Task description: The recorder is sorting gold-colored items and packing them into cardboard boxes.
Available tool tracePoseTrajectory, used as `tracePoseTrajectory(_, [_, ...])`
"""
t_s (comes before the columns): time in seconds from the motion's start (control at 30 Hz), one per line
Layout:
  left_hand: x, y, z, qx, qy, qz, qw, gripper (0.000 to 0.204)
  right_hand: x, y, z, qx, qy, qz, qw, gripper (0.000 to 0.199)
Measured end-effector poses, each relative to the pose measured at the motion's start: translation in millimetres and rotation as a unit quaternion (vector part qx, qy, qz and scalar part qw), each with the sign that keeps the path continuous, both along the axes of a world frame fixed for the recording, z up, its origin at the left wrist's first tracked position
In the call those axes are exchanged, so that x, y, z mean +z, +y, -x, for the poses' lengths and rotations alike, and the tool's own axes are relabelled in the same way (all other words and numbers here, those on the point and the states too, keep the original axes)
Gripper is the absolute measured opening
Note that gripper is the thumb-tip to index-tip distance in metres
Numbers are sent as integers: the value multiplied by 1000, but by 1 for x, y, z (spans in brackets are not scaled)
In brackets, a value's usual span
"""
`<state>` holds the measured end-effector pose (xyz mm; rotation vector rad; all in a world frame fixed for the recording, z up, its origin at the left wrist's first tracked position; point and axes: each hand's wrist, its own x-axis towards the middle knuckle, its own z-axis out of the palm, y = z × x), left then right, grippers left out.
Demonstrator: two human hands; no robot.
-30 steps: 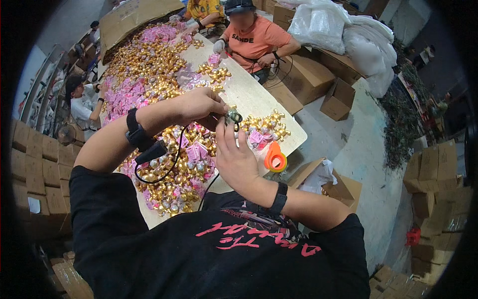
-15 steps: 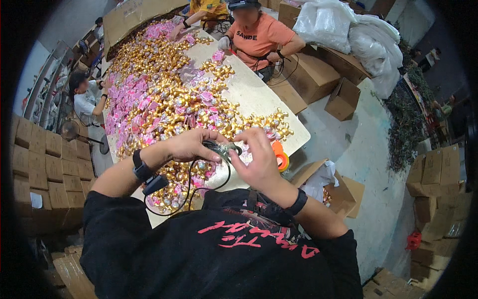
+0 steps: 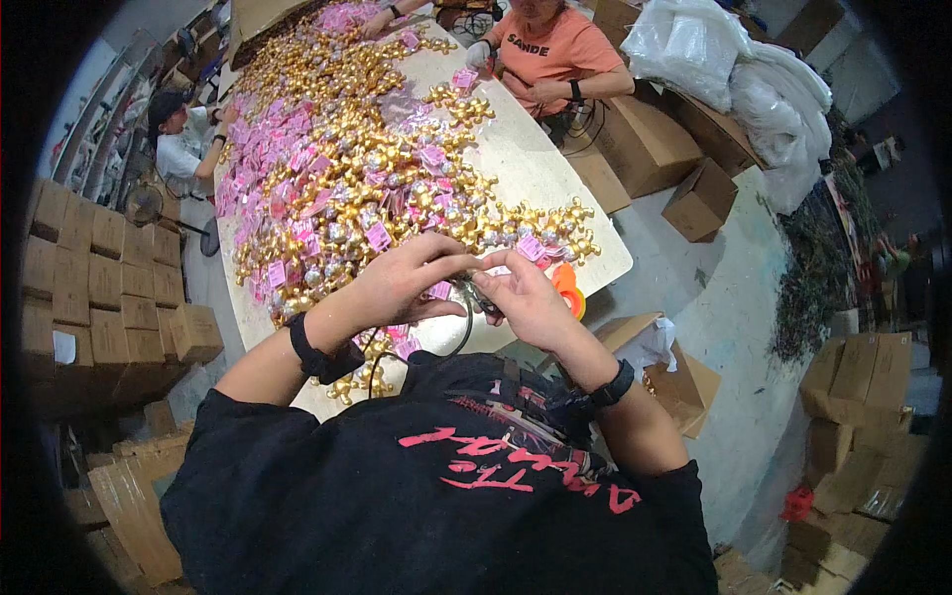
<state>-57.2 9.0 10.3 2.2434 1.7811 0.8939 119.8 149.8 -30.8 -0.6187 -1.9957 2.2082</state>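
My left hand (image 3: pixel 402 283) and my right hand (image 3: pixel 526 297) meet close to my chest, over the near end of a long pale table (image 3: pixel 540 169). Between their fingertips they pinch a small dark item with a thin black cord (image 3: pixel 464 315) that loops down toward my shirt. What the small item is cannot be made out. A black band sits on each wrist. Just beyond my hands lie several gold ornaments with pink tags (image 3: pixel 535 238), and an orange tape roll (image 3: pixel 567 288) sits beside my right hand.
A heap of gold ornaments and pink tags (image 3: pixel 337 149) covers most of the table. A person in an orange shirt (image 3: pixel 555 55) sits at the far right side, another person (image 3: pixel 183 139) at the left. Cardboard boxes (image 3: pixel 99 278) stack on the left, more boxes (image 3: pixel 654 149) and white bags (image 3: pixel 734 69) on the right.
My hands have drawn back from over the table toward my chest, still together on the small corded item. The view has tilted down with them.
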Motion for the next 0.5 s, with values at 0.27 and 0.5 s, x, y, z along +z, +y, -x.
tracePoseTrajectory(0.27, [-30, -1, 34, 2, 173, 135, 976, 40, -20, 25, -11, 69, -62, -72, 993, 41])
tracePoseTrajectory(0.5, [41, 37, 99, -11, 220, 70, 973, 39, -6, 83, -65, -28, -123, -6, 992, 35])
